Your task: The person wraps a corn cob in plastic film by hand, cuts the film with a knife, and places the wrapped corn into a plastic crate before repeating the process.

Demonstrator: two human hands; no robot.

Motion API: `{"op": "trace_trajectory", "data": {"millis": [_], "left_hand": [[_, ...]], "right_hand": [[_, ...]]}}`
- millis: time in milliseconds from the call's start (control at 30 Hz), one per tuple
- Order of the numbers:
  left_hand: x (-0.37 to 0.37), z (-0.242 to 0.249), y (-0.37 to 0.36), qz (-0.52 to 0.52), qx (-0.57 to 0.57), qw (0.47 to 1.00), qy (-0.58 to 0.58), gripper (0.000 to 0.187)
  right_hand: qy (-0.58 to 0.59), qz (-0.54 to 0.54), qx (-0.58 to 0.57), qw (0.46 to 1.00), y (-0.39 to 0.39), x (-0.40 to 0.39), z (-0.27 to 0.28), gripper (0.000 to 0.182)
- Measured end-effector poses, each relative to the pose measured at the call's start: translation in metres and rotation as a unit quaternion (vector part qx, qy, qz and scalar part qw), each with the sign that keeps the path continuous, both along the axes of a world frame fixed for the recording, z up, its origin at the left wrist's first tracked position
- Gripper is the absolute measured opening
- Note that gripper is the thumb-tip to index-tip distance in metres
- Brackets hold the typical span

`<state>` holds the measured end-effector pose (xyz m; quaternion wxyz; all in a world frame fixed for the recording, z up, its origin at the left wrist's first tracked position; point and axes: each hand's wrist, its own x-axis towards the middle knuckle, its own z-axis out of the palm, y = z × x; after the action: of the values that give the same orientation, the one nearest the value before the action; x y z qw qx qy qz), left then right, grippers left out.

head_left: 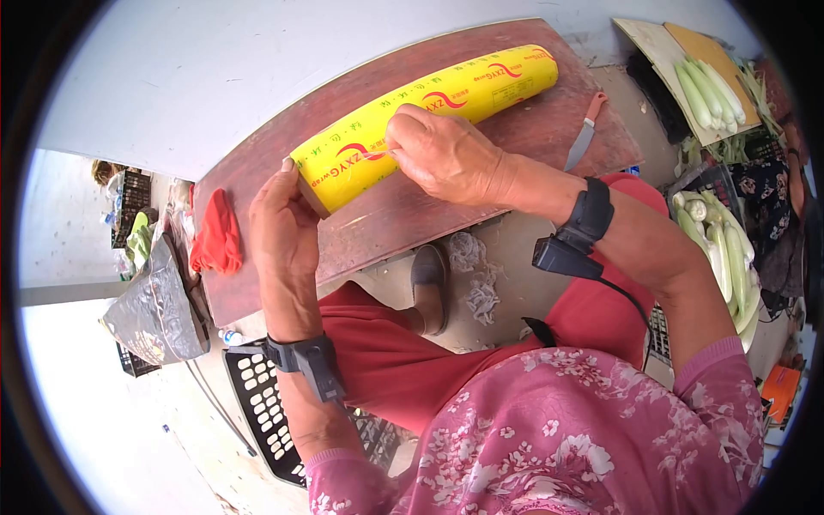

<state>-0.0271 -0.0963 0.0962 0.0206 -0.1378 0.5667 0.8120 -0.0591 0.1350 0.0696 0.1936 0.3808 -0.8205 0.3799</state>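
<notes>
A long yellow roll of cling film [481, 90] with red and green print lies slantwise on the reddish-brown table [378, 227]. Its near left end is gripped by my left hand [283, 225], thumb on the rim and the other fingers partly hidden behind it. My right hand [451, 159] is closed in a pinch over the roll's front half. From its fingertips a thin, pale strand of film [375, 155] runs left across the yellow surface. A knife [585, 133] with a pinkish-red handle rests on the table to the right of my right hand.
Red cloth [219, 236] lies at the table's left end. Below it stands a black plastic crate [262, 412]. To the right, pale green vegetables sit on a board [708, 94], with more in a pile [721, 257]. Scraps of film [481, 296] litter the floor near a shoe [429, 283].
</notes>
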Motion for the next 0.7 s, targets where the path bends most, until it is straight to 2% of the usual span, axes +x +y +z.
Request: {"op": "trace_trajectory", "data": {"millis": [233,333,433,700], "left_hand": [[-0.001,-0.002,-0.003,-0.020,0.001,1.000,0.018,0.027],[0.000,-0.001,-0.001,-0.018,-0.003,1.000,0.024,0.026],[0.001,-0.001,0.001,-0.007,-0.018,0.999,0.035,0.026],[0.001,-0.001,0.010,0.040,-0.014,0.997,0.067,0.025]], "right_hand": [[-0.006,0.016,-0.029,0.999,0.000,0.004,0.005,0.020],[0.029,-0.007,0.003,1.000,-0.004,-0.001,0.001,0.021],[0.022,0.003,0.033,0.999,-0.003,-0.005,0.003,0.015],[-0.015,0.034,-0.012,0.999,-0.007,-0.004,0.002,0.007]]}}
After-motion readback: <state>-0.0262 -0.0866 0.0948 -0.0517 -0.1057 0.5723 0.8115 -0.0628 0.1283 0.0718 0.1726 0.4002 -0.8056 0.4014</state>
